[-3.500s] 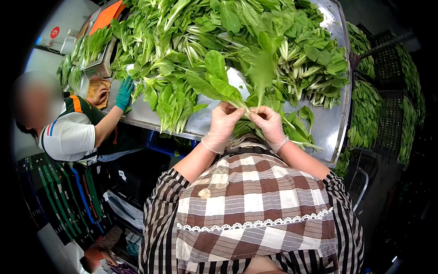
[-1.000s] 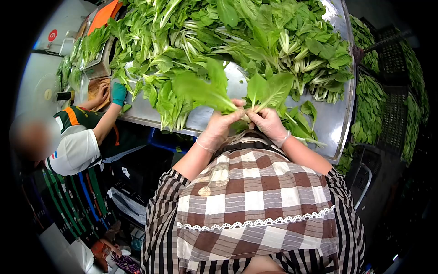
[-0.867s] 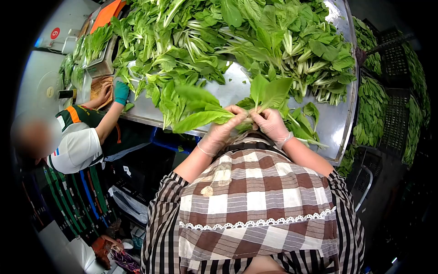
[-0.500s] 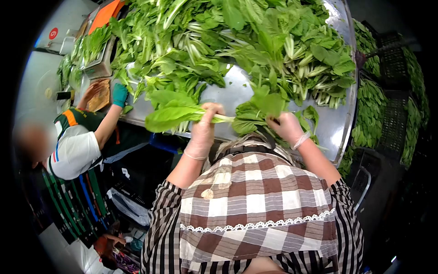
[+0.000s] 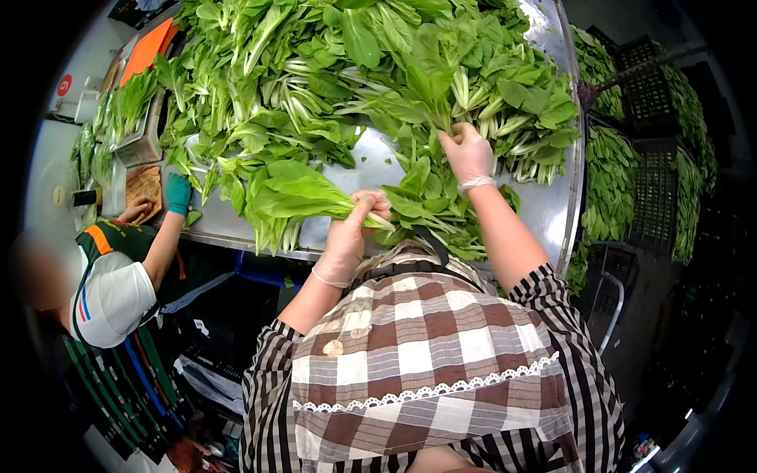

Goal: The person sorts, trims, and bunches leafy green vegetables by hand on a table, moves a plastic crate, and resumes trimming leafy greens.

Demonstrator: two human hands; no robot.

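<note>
In the head view, my left hand [image 5: 357, 225], in a clear glove, is wrapped around the pale stems of a bunch of leafy greens [image 5: 303, 191]. Its leaves point left above the near table edge. My right hand [image 5: 469, 155], gloved the same way, is at the near side of a large pile of greens [image 5: 505, 94]. Its thumb and fingers are closed around the lower end of a leafy green [image 5: 430, 88]. Beneath my right forearm, some loose leaves [image 5: 438, 209] lie at the table's front edge.
The metal table [image 5: 371, 158] carries the heap. On the left, a co-worker's teal-gloved hand [image 5: 177, 193] is beside a brown board [image 5: 143, 188] and a scale [image 5: 142, 142] with greens on it. Black crates [image 5: 654, 189] of greens stand at the right.
My right hand has moved up from the loose leaves at the front edge to the pile and closed on a green. My left hand keeps its bunch. The view has shifted slightly.
</note>
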